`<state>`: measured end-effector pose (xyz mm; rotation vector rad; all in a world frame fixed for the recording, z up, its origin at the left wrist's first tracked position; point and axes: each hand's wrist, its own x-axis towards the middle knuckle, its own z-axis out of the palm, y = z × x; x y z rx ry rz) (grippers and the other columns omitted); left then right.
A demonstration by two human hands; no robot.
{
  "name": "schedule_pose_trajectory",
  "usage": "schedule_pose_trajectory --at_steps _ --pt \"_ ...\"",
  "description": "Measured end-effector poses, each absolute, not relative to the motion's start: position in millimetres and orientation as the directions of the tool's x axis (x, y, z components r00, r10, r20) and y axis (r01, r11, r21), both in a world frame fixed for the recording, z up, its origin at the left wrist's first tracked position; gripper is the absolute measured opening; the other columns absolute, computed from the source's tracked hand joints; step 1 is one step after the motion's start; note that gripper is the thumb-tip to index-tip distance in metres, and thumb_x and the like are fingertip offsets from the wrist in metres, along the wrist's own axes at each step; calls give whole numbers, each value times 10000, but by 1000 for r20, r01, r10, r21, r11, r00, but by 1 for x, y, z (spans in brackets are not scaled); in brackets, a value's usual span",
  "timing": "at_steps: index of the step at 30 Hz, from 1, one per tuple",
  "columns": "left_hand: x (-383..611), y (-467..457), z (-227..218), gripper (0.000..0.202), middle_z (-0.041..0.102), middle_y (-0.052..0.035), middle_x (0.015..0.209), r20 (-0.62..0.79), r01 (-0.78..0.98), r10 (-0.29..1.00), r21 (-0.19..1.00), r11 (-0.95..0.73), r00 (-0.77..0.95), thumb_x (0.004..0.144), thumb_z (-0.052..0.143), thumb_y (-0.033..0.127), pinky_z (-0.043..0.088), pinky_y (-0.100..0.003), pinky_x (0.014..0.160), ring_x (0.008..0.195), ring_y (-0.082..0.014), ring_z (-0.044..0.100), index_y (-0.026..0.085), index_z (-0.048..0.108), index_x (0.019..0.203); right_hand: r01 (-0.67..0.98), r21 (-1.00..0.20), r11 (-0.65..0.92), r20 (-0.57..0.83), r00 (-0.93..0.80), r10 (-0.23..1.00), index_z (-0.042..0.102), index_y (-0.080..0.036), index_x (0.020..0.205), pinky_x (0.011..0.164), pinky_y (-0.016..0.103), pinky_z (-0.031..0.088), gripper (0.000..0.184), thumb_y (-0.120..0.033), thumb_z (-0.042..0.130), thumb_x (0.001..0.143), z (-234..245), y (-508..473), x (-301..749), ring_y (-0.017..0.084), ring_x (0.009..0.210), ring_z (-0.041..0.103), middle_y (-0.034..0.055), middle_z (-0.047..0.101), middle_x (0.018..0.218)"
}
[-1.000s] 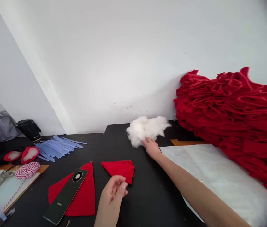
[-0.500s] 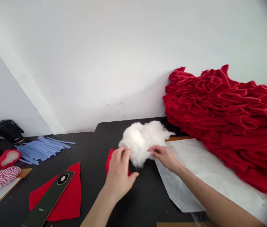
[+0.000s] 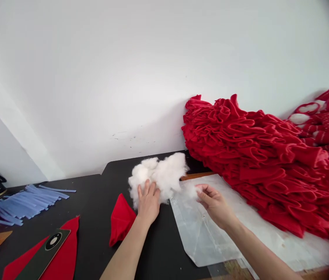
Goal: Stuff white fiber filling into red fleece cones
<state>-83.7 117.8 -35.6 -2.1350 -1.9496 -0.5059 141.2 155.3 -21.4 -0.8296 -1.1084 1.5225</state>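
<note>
Hands apart: left hand [image 3: 148,202] spread on fiberfill clump [image 3: 158,175], long axis sideways; right hand [image 3: 215,206] pinching tuft [image 3: 192,191].

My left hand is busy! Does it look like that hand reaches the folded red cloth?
Probably yes. The left hand rests on the white stuffing, and the folded red felt lies just beside it on the black table. Nothing seems to stand between them, though the hand would likely leave the stuffing first.

Single head-worn camera, looking forward and down across black desk [image 3: 164,252] toward white wall [image 3: 123,77]; close above left hand [image 3: 148,204] and right hand [image 3: 217,206], both in lower frame.
</note>
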Motion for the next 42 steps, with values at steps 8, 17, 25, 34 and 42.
schedule_pose_trajectory --at_steps 8,17,25,34,42 --pt "-28 88 -11 542 530 -158 1232 512 780 859 535 -324 6 735 626 167 424 -485 947 1174 -297 493 176 453 1249 -457 -858 -236 -67 -355 932 685 -190 815 607 263 462 358 -385 828 552 -20 142 135 125 633 561 13 648 753" --pt "-14 37 -25 220 578 -49 854 374 566 901 801 -194 -220 774 436 51 469 -289 653 735 -168 562 200 583 843 -266 -947 -182 -57 -418 907 649 -227 1006 658 260 448 386 -471 715 714 -30 81 97 144 716 570 5 672 805" --pt "-139 -9 -19 243 528 -91 1046 308 818 873 552 161 -379 702 595 158 400 -461 903 1031 -300 502 217 618 937 -247 -914 -323 -206 -406 891 664 -203 947 534 262 448 505 -508 796 566 -34 68 102 152 619 557 10 637 704" --pt "-166 -5 -26 156 542 -22 745 202 654 868 737 171 -454 738 559 309 433 -360 765 746 -210 559 206 602 628 -200 -904 -377 -166 -649 743 465 -202 780 380 155 346 371 -463 722 719 -34 37 81 63 432 460 -52 583 534" --pt "-153 3 0 236 571 12 683 172 410 813 908 89 -557 831 460 436 434 -262 586 623 -162 550 214 531 798 -415 -877 -241 -38 -441 897 531 -195 752 529 237 457 358 -468 750 677 -13 28 61 110 549 547 -17 610 642"
